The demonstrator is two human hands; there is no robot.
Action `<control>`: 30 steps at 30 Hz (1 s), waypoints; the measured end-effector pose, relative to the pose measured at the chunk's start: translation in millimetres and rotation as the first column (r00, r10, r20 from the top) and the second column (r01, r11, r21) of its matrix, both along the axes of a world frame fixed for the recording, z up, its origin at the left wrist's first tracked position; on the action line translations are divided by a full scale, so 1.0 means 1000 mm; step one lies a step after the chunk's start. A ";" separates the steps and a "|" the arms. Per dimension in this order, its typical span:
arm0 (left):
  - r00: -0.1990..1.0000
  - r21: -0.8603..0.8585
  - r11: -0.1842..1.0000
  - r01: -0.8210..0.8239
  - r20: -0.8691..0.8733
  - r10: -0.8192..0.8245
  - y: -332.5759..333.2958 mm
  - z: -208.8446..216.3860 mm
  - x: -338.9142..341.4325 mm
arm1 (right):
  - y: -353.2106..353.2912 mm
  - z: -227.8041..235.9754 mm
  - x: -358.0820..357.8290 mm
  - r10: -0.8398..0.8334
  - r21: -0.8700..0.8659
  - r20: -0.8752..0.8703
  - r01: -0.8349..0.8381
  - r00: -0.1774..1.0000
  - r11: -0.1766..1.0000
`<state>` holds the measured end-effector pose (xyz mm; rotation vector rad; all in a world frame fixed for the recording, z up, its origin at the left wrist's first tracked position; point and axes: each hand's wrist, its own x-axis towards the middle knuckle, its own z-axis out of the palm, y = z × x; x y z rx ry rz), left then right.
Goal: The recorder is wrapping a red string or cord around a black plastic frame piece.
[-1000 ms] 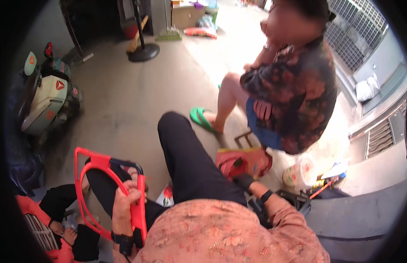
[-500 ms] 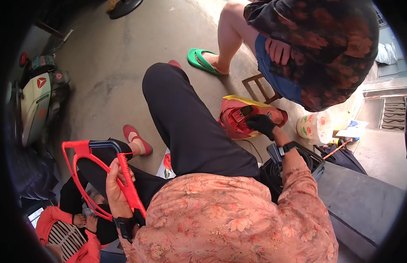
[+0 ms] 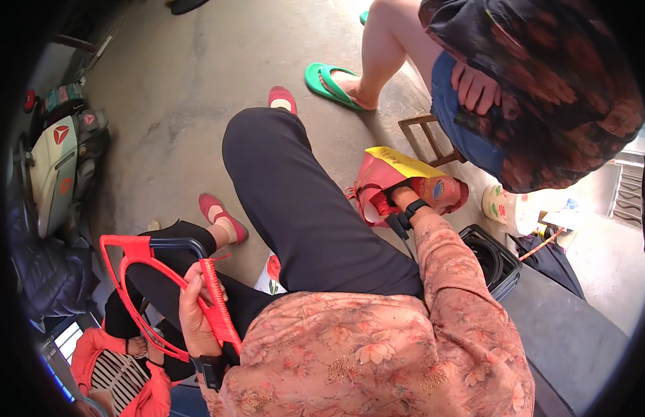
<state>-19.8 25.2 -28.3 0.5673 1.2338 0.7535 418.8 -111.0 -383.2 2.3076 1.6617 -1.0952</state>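
My left hand [image 3: 194,309] is closed around one side of a frame [image 3: 220,300]. Bright red cord is wound along its sides, and a bare dark tube [image 3: 180,243] shows at the top. A looped red part curves through the frame's middle. On the other side, my right hand [image 3: 404,197] reaches into the mouth of a red and yellow bag [image 3: 392,165] beside my knee. Its fingers are hidden inside, so what they touch does not show. Some red material [image 3: 382,203] lies at the bag's opening.
A person in green flip-flops [image 3: 334,85] sits opposite, by a wooden stool frame [image 3: 428,139]. A black crate [image 3: 507,278] with dark coiled tubing and a floral bucket [image 3: 502,208] stand at right. Another person [image 3: 121,368] sits lower left; a scooter [image 3: 55,167] stands at left.
My black-gloved right hand has moved from above the bag down into it. The mobile phone seen at the bag's opening no longer shows. My left hand keeps its hold on the frame.
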 end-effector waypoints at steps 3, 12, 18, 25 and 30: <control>1.000 -0.001 1.000 -0.011 -0.012 0.011 -0.002 0.001 0.000 | 0.010 0.010 0.004 0.005 -0.108 0.028 -0.002 1.000 0.994; 0.993 -0.027 0.998 0.052 0.105 -0.049 0.008 -0.021 0.002 | -0.094 -0.125 0.127 -0.194 0.203 -0.122 0.216 0.973 0.955; 1.000 -0.002 1.000 -0.017 0.002 0.017 -0.004 -0.001 -0.006 | -0.001 0.088 -0.026 0.307 0.157 -0.015 -0.301 0.952 0.941; 0.999 0.015 0.999 -0.038 0.016 0.037 -0.005 -0.004 -0.007 | -0.027 0.109 -0.001 0.005 0.012 -0.083 -0.004 0.997 1.000; 0.997 0.046 0.996 -0.077 -0.004 0.077 -0.013 0.012 -0.005 | 0.020 0.037 -0.007 0.150 0.216 0.059 -0.160 0.987 0.963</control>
